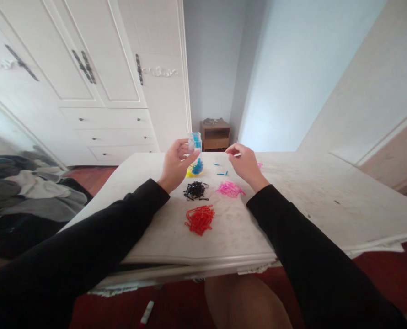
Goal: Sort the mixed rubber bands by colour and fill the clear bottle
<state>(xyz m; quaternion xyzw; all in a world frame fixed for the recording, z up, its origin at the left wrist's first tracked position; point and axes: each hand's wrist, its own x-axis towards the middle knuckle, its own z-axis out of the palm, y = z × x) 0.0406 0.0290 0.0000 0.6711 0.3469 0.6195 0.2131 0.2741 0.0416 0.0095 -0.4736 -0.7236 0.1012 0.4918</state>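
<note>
My left hand point(176, 163) is wrapped round a small clear jar point(191, 141), held upright over the far part of the table. Blue rubber bands point(197, 165) show inside it. My right hand point(242, 161) hovers to the right of the jar, thumb and fingertips pinched together; whatever might be between them is too small to see. A few loose blue bands point(221, 173) lie on the tabletop between my hands. Closer to me are a black pile of rubber bands point(195, 190), a pink pile point(229, 189) and a red pile point(200, 220). Yellow bands point(190, 174) peek out behind the jar, mostly hidden.
The piles rest on a worn white table point(313, 192) with a ragged front edge. A bit of pink point(260, 165) shows beyond my right wrist. White wardrobes point(114, 55), a small wooden cabinet point(215, 135) and heaped clothes point(28, 192) surround it. A marker point(147, 312) lies below.
</note>
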